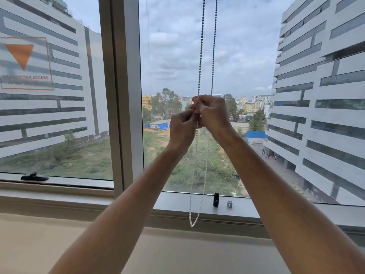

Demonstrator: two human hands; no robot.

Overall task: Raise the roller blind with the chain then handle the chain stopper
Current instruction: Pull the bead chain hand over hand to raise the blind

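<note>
Beaded chain (201, 56): two strands run up, loop hangs near sill (177, 202).
L hand (182, 128): pinched shut on chain.
R hand (213, 112): closed on chain above.
Stopper: can't tell, hidden by fingers.
Risk: beads slip thru pinch, blind drops.

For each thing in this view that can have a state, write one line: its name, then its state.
Left hand: closed on the chain.
Right hand: closed on the chain.
Chain: two strands taut above the hands, loop hanging slack below.
Black piece: upright on the window ledge.
Small grey piece: on the ledge, untouched.
Window handle: lying flat.
</note>
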